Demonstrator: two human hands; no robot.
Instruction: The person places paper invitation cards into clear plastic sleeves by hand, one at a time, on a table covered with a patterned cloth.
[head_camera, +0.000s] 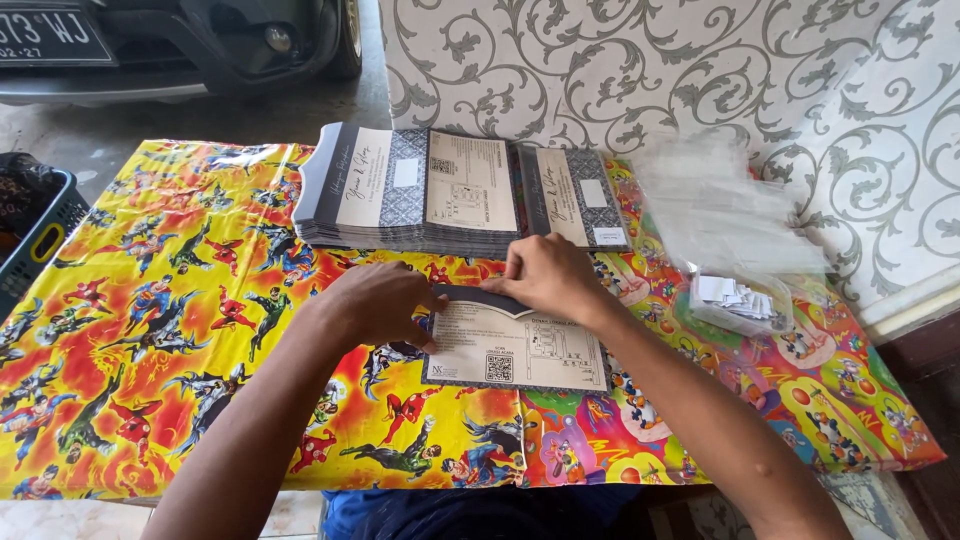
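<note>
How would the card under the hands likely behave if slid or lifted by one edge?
The card lies flat and thin on glossy patterned paper, so it would probably slide easily. Its folded top edge, pressed by the left hand and right hand, suggests light card stock: likely to bend somewhat when lifted, yet hold its crease.

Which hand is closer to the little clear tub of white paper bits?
The right hand. It rests on the top edge of the card, just left of the clear tub. The left hand sits at the card's left end, farther from the tub.
</note>
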